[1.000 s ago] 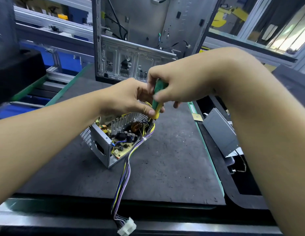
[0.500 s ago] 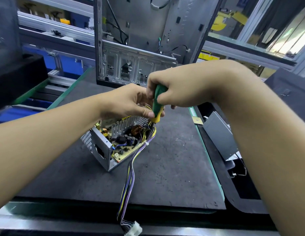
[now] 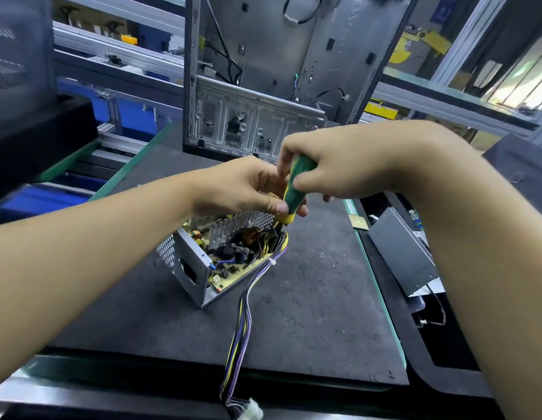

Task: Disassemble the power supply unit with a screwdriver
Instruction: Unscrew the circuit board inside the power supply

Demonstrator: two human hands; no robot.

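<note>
The power supply unit (image 3: pixel 191 265) sits open on the dark mat (image 3: pixel 309 313), its circuit board (image 3: pixel 236 262) exposed and tilted. A bundle of yellow and purple wires (image 3: pixel 244 322) runs from it over the front edge to a white connector (image 3: pixel 254 412). My right hand (image 3: pixel 351 165) grips the green handle of a screwdriver (image 3: pixel 294 189), held nearly upright over the unit's far right corner. My left hand (image 3: pixel 242 186) pinches the screwdriver's lower handle, thumb near the yellow collar. The tip is hidden among the wires.
An empty metal computer case (image 3: pixel 257 86) stands upright behind the unit. A grey metal cover (image 3: pixel 403 253) lies at the right, off the mat, with small loose parts and a thin cable. A black block (image 3: pixel 36 137) and conveyor rails sit at the left.
Both hands and the screwdriver stay at the same spot on the unit; the right hand's fingers have shifted slightly on the handle. The view has tilted a little.
</note>
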